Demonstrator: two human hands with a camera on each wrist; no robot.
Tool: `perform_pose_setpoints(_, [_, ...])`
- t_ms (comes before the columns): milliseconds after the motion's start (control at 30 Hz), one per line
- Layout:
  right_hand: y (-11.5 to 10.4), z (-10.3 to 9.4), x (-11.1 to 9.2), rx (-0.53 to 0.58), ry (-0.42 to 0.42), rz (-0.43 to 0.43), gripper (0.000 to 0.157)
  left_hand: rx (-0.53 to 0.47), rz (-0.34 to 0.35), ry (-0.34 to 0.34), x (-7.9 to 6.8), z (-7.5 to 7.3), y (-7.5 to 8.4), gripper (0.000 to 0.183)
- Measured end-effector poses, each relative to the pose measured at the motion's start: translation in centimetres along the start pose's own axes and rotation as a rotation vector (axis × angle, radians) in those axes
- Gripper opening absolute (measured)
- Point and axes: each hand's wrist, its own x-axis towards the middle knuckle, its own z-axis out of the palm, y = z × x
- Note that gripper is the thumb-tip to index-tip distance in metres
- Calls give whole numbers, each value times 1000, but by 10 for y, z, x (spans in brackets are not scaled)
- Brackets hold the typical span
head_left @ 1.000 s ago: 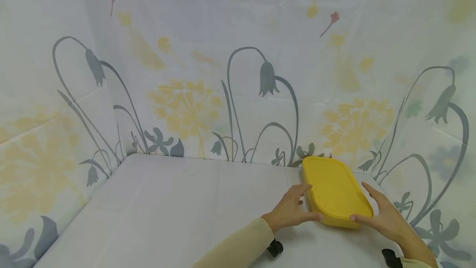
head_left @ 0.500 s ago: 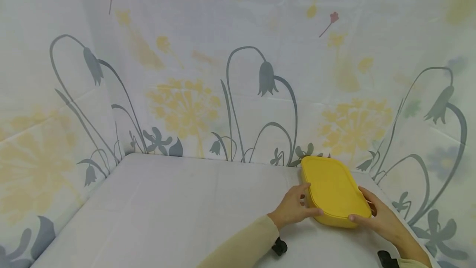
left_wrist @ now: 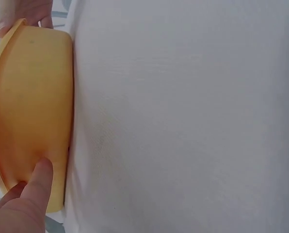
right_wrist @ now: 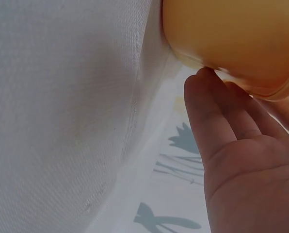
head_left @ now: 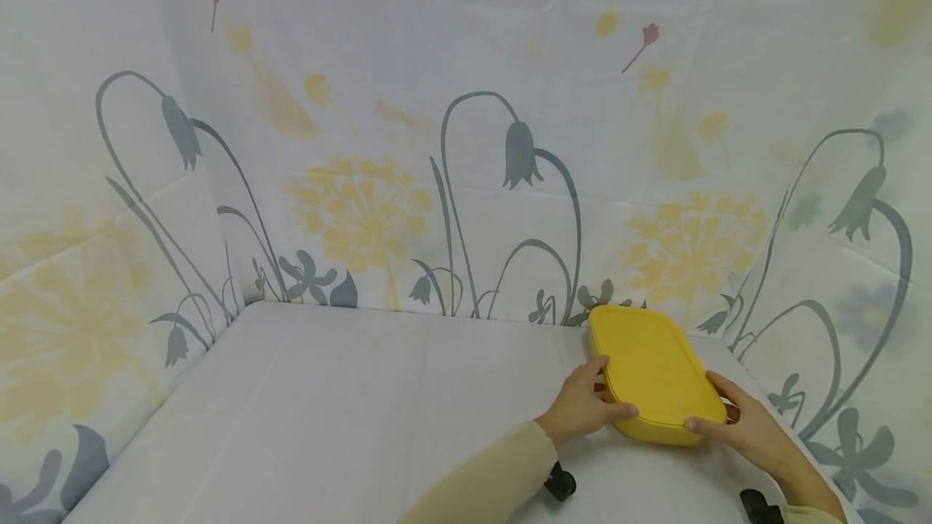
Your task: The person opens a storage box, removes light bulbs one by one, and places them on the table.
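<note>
Left hand (head_left: 584, 407): is gripping the near-left corner of the yellow lidded container (head_left: 654, 382), thumb opposing fingers.
Right hand (head_left: 751, 427): is gripping the near-right corner likewise.
Container's place: is resting on white cloth (head_left: 328, 411), between the 2 hands, extending beyond their fingertips.
Lid (head_left: 641, 346): is covering it (contents hidden).
Hold so far: seemingly established; lifting or opening isn't showing yet.
</note>
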Motion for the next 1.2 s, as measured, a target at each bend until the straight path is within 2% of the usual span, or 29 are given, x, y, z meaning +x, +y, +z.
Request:
perform_pose_setpoints(300, [3,1,1,5,0,11,90,-73,-8,28,2,4,-2,79])
perform_pose_setpoints(767, [3,1,2,12,-15,41,92,-81,-34,51,3,5,-1,81])
perform_pose_setpoints(1200, [-6,8,6,21,4,1,93,-70,-17,43,-2,-7,-4,83])
